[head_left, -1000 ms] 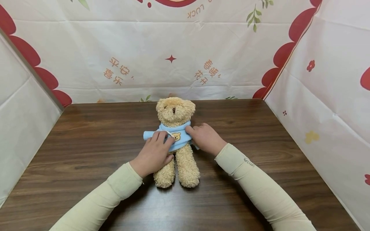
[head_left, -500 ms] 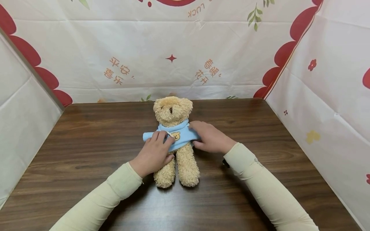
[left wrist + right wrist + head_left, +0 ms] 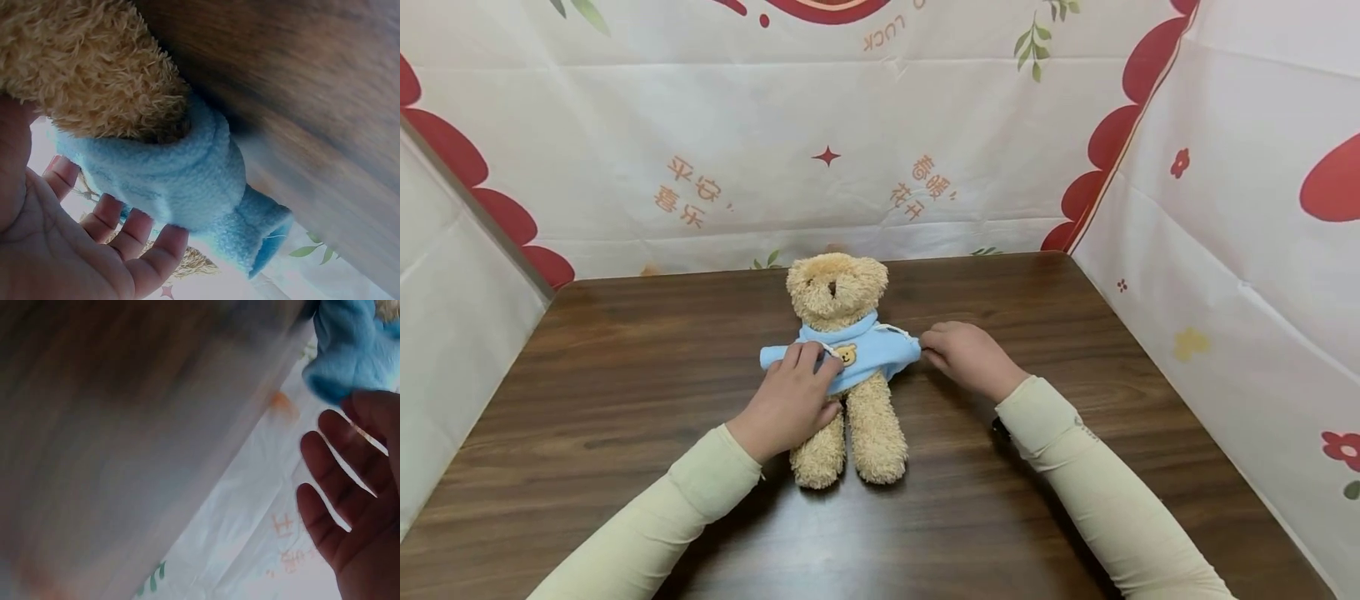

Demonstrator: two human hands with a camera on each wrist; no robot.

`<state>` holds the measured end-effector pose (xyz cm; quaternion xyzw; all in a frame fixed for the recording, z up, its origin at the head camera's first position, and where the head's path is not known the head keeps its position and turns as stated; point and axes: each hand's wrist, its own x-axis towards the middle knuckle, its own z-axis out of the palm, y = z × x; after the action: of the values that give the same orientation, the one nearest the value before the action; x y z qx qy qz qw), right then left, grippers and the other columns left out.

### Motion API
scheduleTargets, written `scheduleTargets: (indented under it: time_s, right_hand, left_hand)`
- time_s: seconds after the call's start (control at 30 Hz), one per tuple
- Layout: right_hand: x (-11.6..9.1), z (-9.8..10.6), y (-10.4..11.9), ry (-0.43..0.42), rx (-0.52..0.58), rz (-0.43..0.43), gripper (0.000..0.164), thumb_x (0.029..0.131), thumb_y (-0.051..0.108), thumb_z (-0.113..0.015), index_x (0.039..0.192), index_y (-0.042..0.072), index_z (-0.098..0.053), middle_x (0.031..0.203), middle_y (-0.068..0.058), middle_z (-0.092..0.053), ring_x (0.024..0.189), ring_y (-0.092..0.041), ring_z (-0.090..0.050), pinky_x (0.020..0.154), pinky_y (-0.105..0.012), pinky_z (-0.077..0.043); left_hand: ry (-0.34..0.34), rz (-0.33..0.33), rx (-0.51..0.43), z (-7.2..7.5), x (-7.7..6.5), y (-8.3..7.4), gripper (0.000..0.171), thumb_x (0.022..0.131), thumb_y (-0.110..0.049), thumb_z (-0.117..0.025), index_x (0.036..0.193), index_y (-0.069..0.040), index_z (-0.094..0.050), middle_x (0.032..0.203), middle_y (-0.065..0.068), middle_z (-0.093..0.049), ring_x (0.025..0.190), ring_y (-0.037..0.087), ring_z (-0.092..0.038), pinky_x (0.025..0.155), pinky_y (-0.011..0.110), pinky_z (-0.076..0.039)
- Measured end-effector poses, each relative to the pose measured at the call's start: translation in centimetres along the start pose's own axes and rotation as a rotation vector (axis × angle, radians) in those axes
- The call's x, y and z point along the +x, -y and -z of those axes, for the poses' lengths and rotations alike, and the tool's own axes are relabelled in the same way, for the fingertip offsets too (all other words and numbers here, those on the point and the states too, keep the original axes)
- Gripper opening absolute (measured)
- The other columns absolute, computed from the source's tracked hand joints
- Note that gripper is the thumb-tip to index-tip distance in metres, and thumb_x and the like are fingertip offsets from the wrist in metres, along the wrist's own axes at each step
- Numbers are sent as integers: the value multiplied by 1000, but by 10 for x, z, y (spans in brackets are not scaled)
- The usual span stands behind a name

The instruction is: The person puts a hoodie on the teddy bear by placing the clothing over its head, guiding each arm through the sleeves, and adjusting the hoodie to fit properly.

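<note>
A tan teddy bear lies face up on the table, its legs toward the person. It wears a light-blue hoodie with white cords and a small bear-face patch. My left hand rests on the hoodie's front with loosely bent fingers; in the left wrist view the fingertips touch the blue cloth. At the opposite side, my right hand pinches the end of the hoodie's sleeve between thumb and forefinger, drawing it outward. The other fingers stay spread in the right wrist view.
A dark wood-grain table carries the bear. White printed cloth with red scalloped borders stands behind it, and more cloth flanks the right edge. The other sleeve sticks out on the left, its cuff hollow.
My right hand has moved from the hoodie's chest outward to the right, stretching the sleeve and a cord out with it. The left hand has stayed on the hoodie's front.
</note>
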<state>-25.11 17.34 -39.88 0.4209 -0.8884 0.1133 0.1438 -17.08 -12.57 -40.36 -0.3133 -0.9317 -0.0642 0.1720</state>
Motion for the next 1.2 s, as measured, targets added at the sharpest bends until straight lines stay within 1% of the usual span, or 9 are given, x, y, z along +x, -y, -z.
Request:
scheduleTargets:
  time_s: [0.17, 0.23, 0.33, 0.43, 0.57, 0.73, 0.93, 1.03, 1.2]
  right_hand:
    - [6, -4, 10, -39, 54, -2, 7, 91, 2, -67, 93, 8, -68, 85, -2, -65, 77, -18, -60, 71, -36, -50]
    - [8, -2, 15, -14, 94, -27, 2, 92, 7, -68, 94, 8, -67, 83, -2, -63, 74, -17, -56, 68, -35, -48]
    - [10, -2, 22, 28, 128, -88, 15, 92, 19, -71, 95, 8, -62, 81, -2, -60, 69, -15, -51, 64, -34, -44]
    - [14, -4, 28, 31, 109, -150, 27, 90, 28, -74, 93, 10, -56, 75, 0, -56, 64, -13, -47, 59, -32, -41]
    - [21, -9, 33, -28, 71, -187, 26, 89, 23, -74, 89, 11, -52, 68, 4, -49, 59, -14, -43, 55, -32, -39]
    - [26, -12, 36, -84, -28, -140, 25, 87, 9, -70, 79, 12, -46, 64, 2, -43, 55, -17, -41, 55, -35, -35]
    - [26, -13, 37, -115, -152, -60, 26, 87, 3, -67, 77, 13, -45, 67, 1, -49, 58, -20, -49, 61, -38, -34]
    - [27, -13, 37, -105, -120, -2, 23, 87, 4, -68, 79, 13, -48, 71, 0, -50, 62, -20, -49, 63, -38, -36]
    - [27, -12, 38, -68, 10, 75, 10, 90, 0, -65, 92, 9, -62, 85, -2, -52, 70, -16, -50, 64, -32, -44]
  left_hand:
    - [-8, 0, -17, 0, -1, 0, 47, 86, -30, -76, 121, -8, -54, 118, 20, -46, 101, 37, -49, 64, 47, -48]
    - [-19, 0, -14, 0, -1, 1, 47, 85, -29, -77, 120, -7, -54, 117, 21, -46, 100, 37, -49, 63, 47, -48]
    - [-36, 3, -3, 1, 0, 2, 47, 84, -29, -77, 118, -7, -54, 116, 21, -46, 97, 36, -49, 62, 46, -48]
    - [-36, 8, 5, 1, 0, 3, 48, 84, -30, -78, 118, -7, -54, 115, 20, -46, 95, 35, -48, 60, 45, -48]
    - [-24, 13, 5, -1, -1, 2, 49, 84, -32, -77, 119, -6, -54, 116, 21, -47, 95, 35, -49, 59, 44, -48]
    - [-27, 7, -3, -3, -1, 0, 49, 84, -31, -78, 119, -7, -54, 115, 21, -47, 95, 36, -49, 59, 44, -47]
    - [-44, -5, 0, -4, 0, -1, 49, 84, -31, -78, 118, -6, -54, 115, 22, -47, 94, 36, -49, 57, 43, -47]
    - [-43, -2, -3, -4, 0, -1, 51, 84, -32, -79, 119, -6, -54, 115, 22, -47, 95, 37, -50, 57, 43, -48]
    - [-45, 15, 3, -3, -2, 2, 53, 83, -33, -79, 120, -5, -54, 114, 23, -47, 96, 38, -50, 57, 43, -48]
